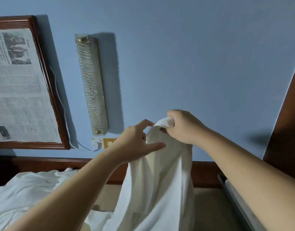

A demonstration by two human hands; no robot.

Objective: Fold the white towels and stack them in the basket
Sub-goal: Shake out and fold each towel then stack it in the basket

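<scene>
Against the blue wall (193,55), the right hand (183,126) pinches a corner of the hanging white towel (158,189) above the bed's far edge; the left hand (135,144), fingers spread, should slide along the top hem to the opposite corner.

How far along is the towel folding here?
Nothing looks done: no folded towel or basket is in view. In hand: the right hand grips a corner of a hanging white towel, while the left hand reaches for its edge, fingers spread. Left: the loose white pile beside it.
</scene>
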